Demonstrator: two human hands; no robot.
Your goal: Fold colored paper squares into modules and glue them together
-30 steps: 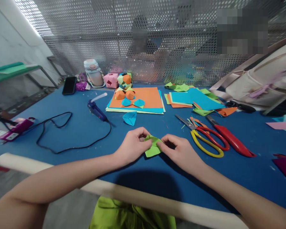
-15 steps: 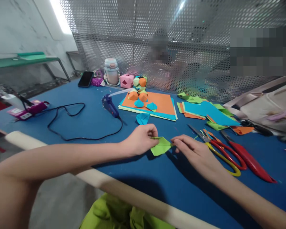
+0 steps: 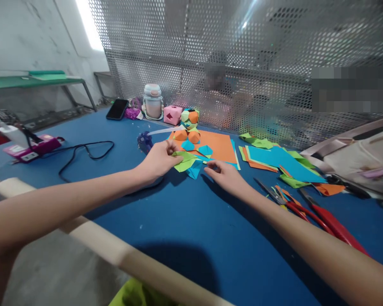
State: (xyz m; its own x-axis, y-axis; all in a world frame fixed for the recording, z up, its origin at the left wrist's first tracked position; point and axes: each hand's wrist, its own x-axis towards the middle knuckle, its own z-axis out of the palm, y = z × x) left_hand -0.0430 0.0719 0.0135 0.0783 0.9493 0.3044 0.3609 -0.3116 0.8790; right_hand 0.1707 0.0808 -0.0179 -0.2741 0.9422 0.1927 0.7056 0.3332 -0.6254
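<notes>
Between the thumb and fingers of my left hand (image 3: 159,159) is a folded piece of green paper (image 3: 184,160). It is held low over the table, overlapping a folded blue paper piece (image 3: 194,170). My right hand (image 3: 226,176) hovers just right of these, its fingers loosely curled and slightly apart, with nothing visible in them. Behind them, two more folded blue pieces (image 3: 205,151) lie on a stack of orange and blue sheets (image 3: 221,144). Orange folded pieces (image 3: 194,137) and a multicoloured paper ball (image 3: 189,118) stand at the stack's back left.
A glue gun (image 3: 144,141) with a black cord lies behind my left hand. Scissors (image 3: 301,209) and a red-handled tool (image 3: 335,223) lie at the right, near coloured sheets (image 3: 274,157). A bottle (image 3: 152,102), pink box (image 3: 172,114) and phone (image 3: 117,109) stand or lie at the back.
Both hands have moved forward and left; the green paper has come over beside the blue piece. My right fingers, earlier at the green paper's tip, now appear apart from it.
</notes>
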